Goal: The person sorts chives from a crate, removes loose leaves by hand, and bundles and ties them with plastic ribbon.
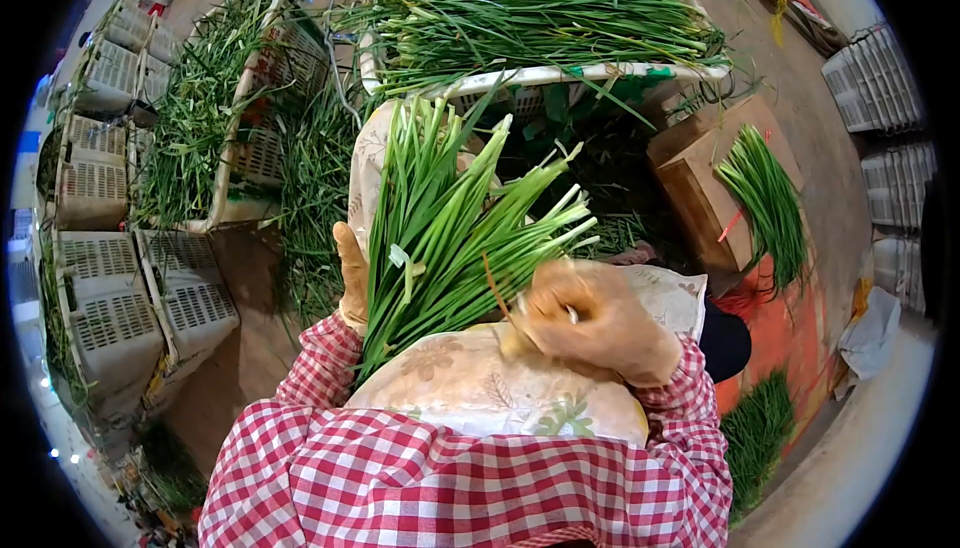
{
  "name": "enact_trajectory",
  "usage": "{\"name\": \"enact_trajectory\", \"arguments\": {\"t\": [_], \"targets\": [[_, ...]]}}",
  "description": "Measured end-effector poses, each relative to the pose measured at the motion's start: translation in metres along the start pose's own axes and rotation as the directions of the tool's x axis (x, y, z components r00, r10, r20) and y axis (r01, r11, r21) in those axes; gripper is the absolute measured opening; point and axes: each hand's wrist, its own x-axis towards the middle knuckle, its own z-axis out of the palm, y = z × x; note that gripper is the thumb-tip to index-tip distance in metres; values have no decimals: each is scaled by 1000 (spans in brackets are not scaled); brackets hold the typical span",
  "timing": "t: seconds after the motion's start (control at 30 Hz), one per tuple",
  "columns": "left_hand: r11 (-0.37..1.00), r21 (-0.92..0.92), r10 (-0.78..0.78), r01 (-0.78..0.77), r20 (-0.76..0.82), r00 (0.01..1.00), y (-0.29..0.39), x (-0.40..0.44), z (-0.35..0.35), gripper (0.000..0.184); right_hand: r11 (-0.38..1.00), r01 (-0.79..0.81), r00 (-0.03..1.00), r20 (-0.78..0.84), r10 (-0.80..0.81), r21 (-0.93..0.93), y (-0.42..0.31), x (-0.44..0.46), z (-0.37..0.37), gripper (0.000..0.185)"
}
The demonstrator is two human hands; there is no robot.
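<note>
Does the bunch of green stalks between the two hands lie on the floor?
No, the bunch lies on the patterned cloth over the person's lap.

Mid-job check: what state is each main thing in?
Lap greens: loose, fanned out
Left hand: partly hidden, at their left edge
Right hand: motion-blurred, fingers curled
Top crate: heaped full
Left crate: heaped full
Bundle: lying across the cardboard box
Right-side crates: stacked

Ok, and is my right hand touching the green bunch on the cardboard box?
Apart. The head view shows your right hand over the patterned cloth, with part of the cardboard box visible between it and the green bunch.
</note>
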Motion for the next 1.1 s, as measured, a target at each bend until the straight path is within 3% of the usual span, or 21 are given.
{"name": "enact_trajectory", "arguments": {"t": [0.07, 0.1, 0.17, 0.23, 0.3, 0.33, 0.4, 0.43, 0.5, 0.53, 0.6, 0.63, 0.67, 0.73, 0.77, 0.83, 0.9, 0.93, 1.0, 1.07, 1.1], "targets": [[992, 114, 50, -50, 4, 999, -1, -2, -3, 96, 976, 61, 998, 9, -64, 208, 0, -19, -9, 22], [1000, 12, 14, -14, 39, 999, -1, -1, -17, 96, 894, 291, 956, -132, -261, 340, -1, -21, -8, 21], [994, -106, -4, 17, 122, 993, 0, -1, -6, 96, 738, 487, 873, -225, -433, 468, -8, -19, -29, 20], [997, 71, -8, 3, 77, 997, 3, -3, -5, 98, 767, 461, 884, -310, -351, 446, -8, -33, -67, 21], [994, 112, -2, -5, 58, 998, 1, -7, -2, 100, 982, 64, 870, -491, 33, 179, 1, -37, -91, 28], [974, 226, 6, -19, 59, 998, 4, -10, 2, 100, 931, -366, 760, -581, 292, -12, 8, -28, -110, 34], [966, 257, 17, -27, 42, 999, 3, -13, 18, 102, 791, -491, 757, -629, 179, -365, 30, -5, -107, 40], [937, 347, 8, -27, 58, 998, 4, -16, 12, 103, 762, -438, 847, -503, 172, -477, 29, 2, -102, 46], [966, 257, 5, -24, 73, 997, -3, -16, 19, 106, 641, -312, 950, -224, 218, -701, 30, 19, -89, 61], [969, 247, -4, -14, 70, 998, -4, -17, 23, 107, 548, -233, 958, -92, 273, -803, 35, 30, -81, 68], [975, 222, -22, 13, 36, 999, -6, -21, 27, 110, 419, -323, 814, -23, 580, -849, 17, 54, -60, 69], [961, 276, 7, -21, 50, 999, -6, -22, 26, 112, 405, -261, 907, -79, 413, -876, 39, 43, -45, 66], [946, 323, 33, -36, 18, 999, -7, -25, 37, 113, 517, -143, 965, -2, 264, -844, 49, 42, -35, 54], [898, 420, 121, -131, 52, 991, -10, -24, 28, 115, 620, 95, 995, 79, -53, -779, 80, 40, -17, 34], [898, 422, 113, -124, 52, 992, -11, -25, 25, 115, 652, 29, 982, 145, 124, -758, 104, 43, -16, 24], [884, 442, 142, -152, 56, 988, -12, -27, 20, 118, 629, -7, 997, 39, 60, -778, 112, 37, -34, 22], [898, 412, 157, -154, 27, 987, -17, -28, 26, 117, 437, -309, 951, -282, 127, -845, 96, 42, -33, 19], [909, 382, 181, -167, -1, 984, -19, -28, 29, 117, 433, -405, 914, -337, 228, -805, 93, 44, -40, 21], [925, 357, 143, -132, -4, 990, -18, -32, 22, 115, 514, -375, 918, -385, 92, -771, 108, 33, -41, 23], [906, 392, 163, -160, 24, 986, -17, -32, 2, 114, 534, -529, 844, -477, 246, -659, 133, 33, -52, 20], [904, 375, 218, -203, 3, 976, -21, -33, 3, 113, 507, -477, 866, -484, 130, -718, 139, 33, -68, 22]]}}
